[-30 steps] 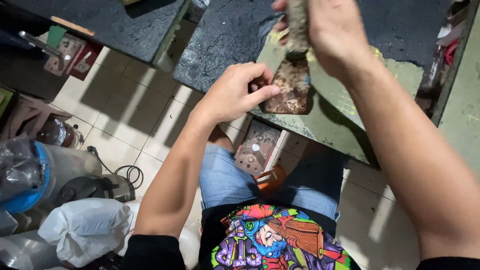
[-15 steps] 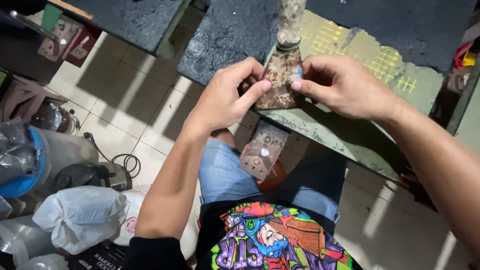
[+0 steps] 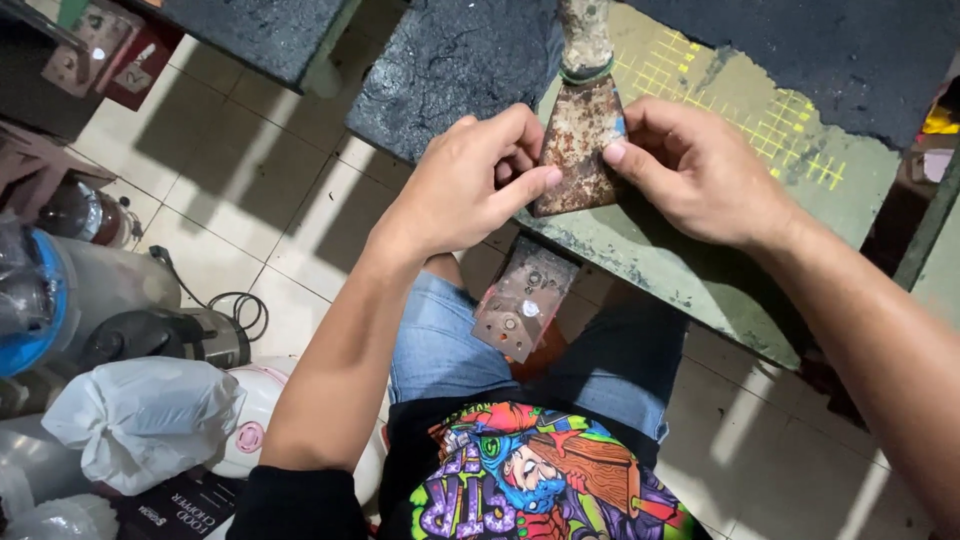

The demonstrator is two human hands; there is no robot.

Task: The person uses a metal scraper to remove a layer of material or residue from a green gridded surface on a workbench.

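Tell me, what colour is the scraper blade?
Rusty brown with pale grey patches, seen in the head view: scraper blade.

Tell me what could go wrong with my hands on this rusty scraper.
Both the left hand and right hand pinch the rusty scraper blade by its side edges, so a slip might cut a fingertip. The blade's lower end hangs over the bench edge above your lap, so it could drop if released.

Bright daylight, hard window-bar shadows across floor tiles (image 3: 250, 200) (edges slightly warped).
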